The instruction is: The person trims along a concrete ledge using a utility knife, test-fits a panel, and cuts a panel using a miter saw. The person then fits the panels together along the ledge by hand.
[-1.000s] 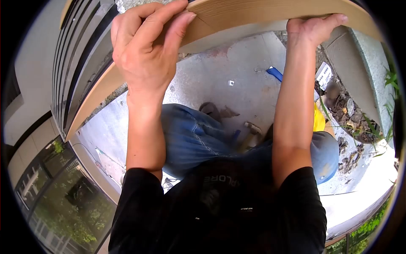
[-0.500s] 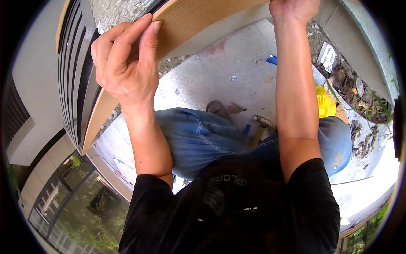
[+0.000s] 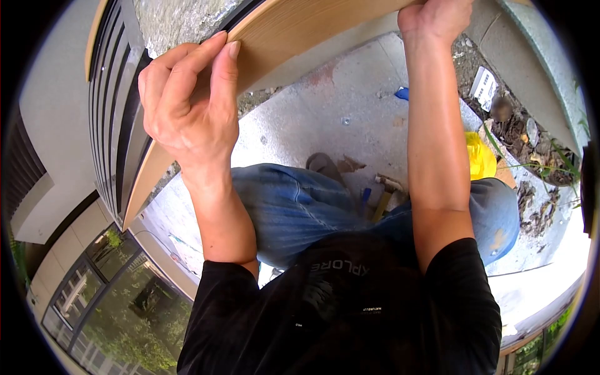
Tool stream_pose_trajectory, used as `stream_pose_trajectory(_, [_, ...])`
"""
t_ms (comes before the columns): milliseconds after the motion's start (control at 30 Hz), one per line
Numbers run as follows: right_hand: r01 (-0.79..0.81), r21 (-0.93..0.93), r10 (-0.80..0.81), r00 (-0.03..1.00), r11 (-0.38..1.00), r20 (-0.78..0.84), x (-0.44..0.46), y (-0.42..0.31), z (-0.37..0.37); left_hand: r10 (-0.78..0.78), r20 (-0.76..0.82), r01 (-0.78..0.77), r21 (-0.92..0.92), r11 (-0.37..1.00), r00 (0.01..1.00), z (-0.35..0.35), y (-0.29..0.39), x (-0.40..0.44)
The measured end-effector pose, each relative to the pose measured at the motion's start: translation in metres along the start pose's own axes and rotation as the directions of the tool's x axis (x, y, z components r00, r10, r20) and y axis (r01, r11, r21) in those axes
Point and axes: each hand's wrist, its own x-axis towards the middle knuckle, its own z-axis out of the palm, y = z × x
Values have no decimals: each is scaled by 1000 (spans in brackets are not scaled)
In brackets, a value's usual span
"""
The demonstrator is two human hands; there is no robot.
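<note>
A long tan board with a wood-grain face (image 3: 300, 31) runs across the top of the view, with a black strip along its upper edge. My left hand (image 3: 190, 109) pinches that edge between thumb and fingertips. At the top of the view, my right hand (image 3: 435, 22) is up against the underside of the same board further right; its fingers are cut off by the frame, so their grip is hidden. Rough grey stone or concrete (image 3: 181, 25) shows just behind the board above my left hand.
Dark slats (image 3: 109, 119) stand at the left. Below lies a grey slab (image 3: 284, 128) with a hammer-like tool (image 3: 387, 187), partly hidden, and a blue scrap (image 3: 402, 93). A yellow bag (image 3: 478, 156), a white label (image 3: 483, 87) and soil with debris (image 3: 537, 144) lie at the right.
The board and both hands appear slightly lower in view, with a small shift of the whole scene. My left hand keeps its pinch on the board's edge.
</note>
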Motion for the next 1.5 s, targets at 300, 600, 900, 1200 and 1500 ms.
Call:
stream_pose_trajectory(300, [72,-53,-74,997,996,-33,1,-7,-25,-21,1,21,-8,1000,1000,1,5,1])
stream_pose_trajectory(600, [366,-657,-534,843,659,-65,0,33,34,-16,60,16,5,1000,998,-4,6,2])
stream_pose_trajectory(900, [381,-675,-519,855,632,-3,1,40,36,23,25,-22,-14,1000,999,-1,1,3])
stream_pose_trajectory(1200, [351,-646,-515,853,678,-77,1,32,24,-34,20,36,-106,994,999,2,-1,-1])
stream_pose_trajectory(1500, [227,-801,-504,857,554,-105,1,40,41,-126,87,138,-161,977,988,-5,-2,4])
